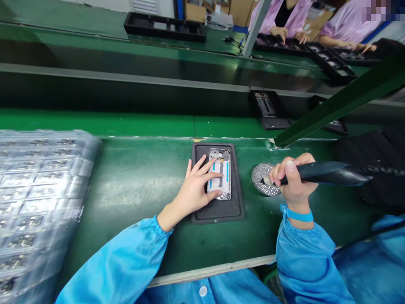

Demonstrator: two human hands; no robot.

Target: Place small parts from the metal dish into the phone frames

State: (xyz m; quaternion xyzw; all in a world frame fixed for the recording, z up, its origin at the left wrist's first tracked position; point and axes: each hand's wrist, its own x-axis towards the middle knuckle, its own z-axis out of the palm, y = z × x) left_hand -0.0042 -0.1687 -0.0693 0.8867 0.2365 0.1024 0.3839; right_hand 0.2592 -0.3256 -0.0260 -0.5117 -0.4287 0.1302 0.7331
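Observation:
My left hand [198, 181] lies with spread fingers across a phone frame [224, 162], which sits face up with blue strips on a black rubber mat [218, 213]. The fingers hide its middle. My right hand [294, 181] grips a black electric screwdriver [325, 174], pen-style. The hand and screwdriver cover part of a round perforated metal screw dish [261, 179], and the bit's tip is over the dish, with contact hidden. A blue strap circles my right wrist.
A stack of clear plastic trays [41, 202] holding small parts fills the left of the green bench. A green bar [341, 105] crosses the upper right. Beyond a raised rail, black trays stand on a conveyor, and co-workers in pink sleeves handle parts.

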